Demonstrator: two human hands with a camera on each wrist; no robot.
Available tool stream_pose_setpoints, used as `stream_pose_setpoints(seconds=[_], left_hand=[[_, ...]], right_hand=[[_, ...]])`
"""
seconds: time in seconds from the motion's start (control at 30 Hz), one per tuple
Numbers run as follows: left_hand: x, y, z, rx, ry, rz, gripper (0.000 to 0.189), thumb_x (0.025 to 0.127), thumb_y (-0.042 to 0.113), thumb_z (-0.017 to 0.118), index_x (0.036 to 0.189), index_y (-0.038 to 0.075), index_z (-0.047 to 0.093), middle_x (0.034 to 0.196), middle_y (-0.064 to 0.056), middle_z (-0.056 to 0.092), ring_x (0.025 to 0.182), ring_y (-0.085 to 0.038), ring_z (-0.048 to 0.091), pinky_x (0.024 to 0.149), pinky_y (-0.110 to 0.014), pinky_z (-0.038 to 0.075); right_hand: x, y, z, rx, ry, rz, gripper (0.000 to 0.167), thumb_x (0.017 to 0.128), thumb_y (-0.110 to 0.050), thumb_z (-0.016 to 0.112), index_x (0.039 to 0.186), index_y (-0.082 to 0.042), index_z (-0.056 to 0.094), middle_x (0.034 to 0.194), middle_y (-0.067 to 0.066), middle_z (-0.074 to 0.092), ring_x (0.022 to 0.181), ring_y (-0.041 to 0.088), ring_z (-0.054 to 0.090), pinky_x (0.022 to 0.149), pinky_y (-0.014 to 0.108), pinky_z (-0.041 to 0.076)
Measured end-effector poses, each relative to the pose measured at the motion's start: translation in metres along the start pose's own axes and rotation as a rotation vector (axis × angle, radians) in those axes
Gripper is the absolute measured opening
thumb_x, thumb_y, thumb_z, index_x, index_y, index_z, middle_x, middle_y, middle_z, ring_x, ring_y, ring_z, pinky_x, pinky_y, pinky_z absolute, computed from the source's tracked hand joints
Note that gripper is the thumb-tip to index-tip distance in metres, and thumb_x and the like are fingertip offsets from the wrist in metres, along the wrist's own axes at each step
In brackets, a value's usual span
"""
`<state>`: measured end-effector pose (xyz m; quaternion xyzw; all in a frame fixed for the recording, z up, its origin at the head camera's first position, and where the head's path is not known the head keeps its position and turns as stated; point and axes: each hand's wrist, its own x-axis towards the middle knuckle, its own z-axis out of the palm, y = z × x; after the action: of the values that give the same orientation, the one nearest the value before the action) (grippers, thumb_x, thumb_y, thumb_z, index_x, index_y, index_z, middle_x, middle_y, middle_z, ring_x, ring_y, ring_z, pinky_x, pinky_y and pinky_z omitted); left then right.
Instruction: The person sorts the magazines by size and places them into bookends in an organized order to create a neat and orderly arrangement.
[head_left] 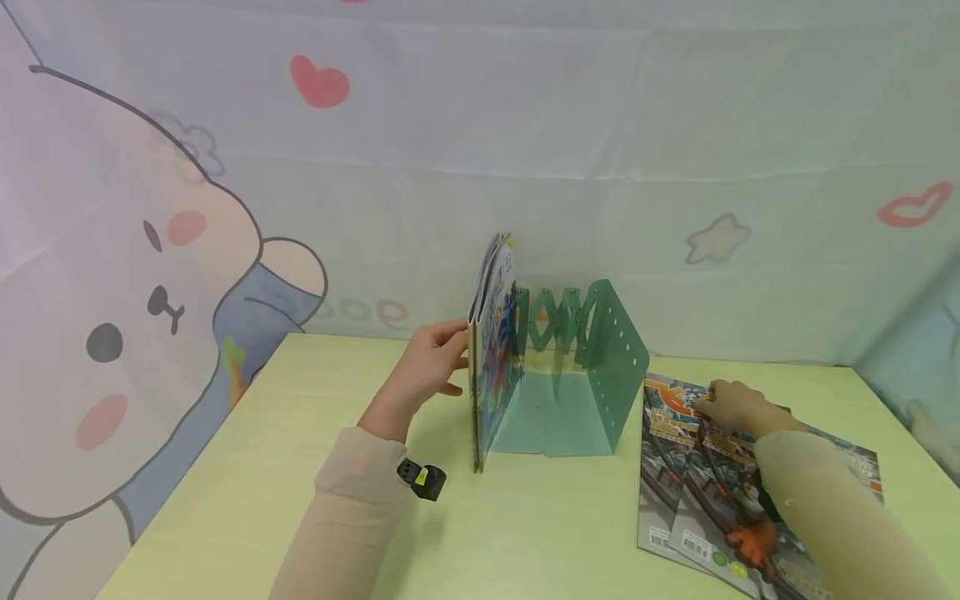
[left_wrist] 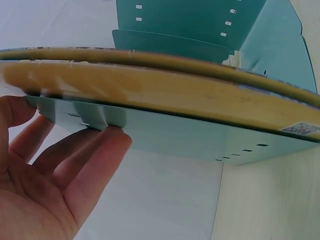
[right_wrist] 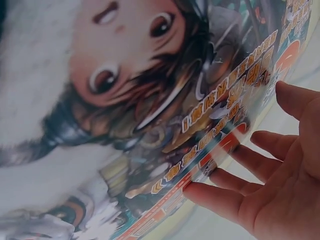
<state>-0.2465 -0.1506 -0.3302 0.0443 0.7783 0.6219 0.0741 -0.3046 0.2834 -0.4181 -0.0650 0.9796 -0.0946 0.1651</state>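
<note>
My left hand [head_left: 431,362] is at the left side of a green expandable book stand [head_left: 551,412]. In the left wrist view, its fingertips [left_wrist: 115,122] touch the outer face of the stand's left side panel [left_wrist: 165,130]. Magazines with yellowish spines [left_wrist: 200,95] stand upright against that panel's inner face. To the right, fanned magazines [head_left: 675,508] lie overlapping on the table. Over their upper edge is my right hand [head_left: 738,408]. The right wrist view shows its fingers [right_wrist: 215,197] extended at the edge of an illustrated cover [right_wrist: 150,130].
The pale yellow table [head_left: 247,492] ends at a printed cloth backdrop [head_left: 450,125] close behind the stand. The stand's perforated right panel [head_left: 618,367] rises between the upright magazines and the fanned ones. A small black device [head_left: 423,479] is strapped at my left wrist.
</note>
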Motion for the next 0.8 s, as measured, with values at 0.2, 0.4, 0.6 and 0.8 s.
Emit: stream_pose_setpoints(seconds=[0.2,0.4,0.6,0.8], left_hand=[[-0.0003,0.0000,0.0004,-0.010,0.002,0.008,0.042,0.099,0.028,0.043,0.139,0.022,0.049,0.144,-0.004,0.047,0.119,-0.028,0.058,0.081,-0.054,0.053],[-0.0002,-0.0005,-0.0006,0.001,0.005,0.014,0.041,0.099,0.028,0.043,0.139,0.022,0.050,0.142,-0.004,0.049,0.119,-0.028,0.058,0.079,-0.052,0.054],[0.0000,-0.0009,-0.0005,0.005,0.000,0.019,0.042,0.098,0.027,0.041,0.139,0.022,0.049,0.142,-0.004,0.049,0.118,-0.029,0.059,0.077,-0.050,0.055],[-0.0013,0.0003,-0.0013,-0.002,-0.013,0.018,0.043,0.099,0.028,0.041,0.142,0.021,0.046,0.144,-0.005,0.047,0.119,-0.029,0.058,0.081,-0.052,0.054]], right_hand=[[0.0004,-0.0003,-0.0004,0.000,0.012,0.036,0.044,0.095,-0.025,0.050,0.110,0.016,0.050,0.098,0.030,0.055,0.092,0.043,0.054,0.077,0.056,0.044],[0.0015,-0.0021,-0.0030,0.030,0.005,0.082,0.043,0.094,-0.023,0.049,0.112,0.015,0.051,0.112,0.040,0.044,0.100,0.051,0.045,0.079,0.059,0.040],[0.0003,-0.0049,-0.0037,0.085,0.025,0.115,0.038,0.092,-0.023,0.046,0.102,0.012,0.056,0.115,0.043,0.039,0.098,0.053,0.043,0.079,0.059,0.039],[-0.0029,-0.0068,-0.0040,0.196,0.063,0.167,0.040,0.088,-0.023,0.053,0.103,0.013,0.046,0.110,0.040,0.036,0.090,0.049,0.044,0.071,0.053,0.041]])
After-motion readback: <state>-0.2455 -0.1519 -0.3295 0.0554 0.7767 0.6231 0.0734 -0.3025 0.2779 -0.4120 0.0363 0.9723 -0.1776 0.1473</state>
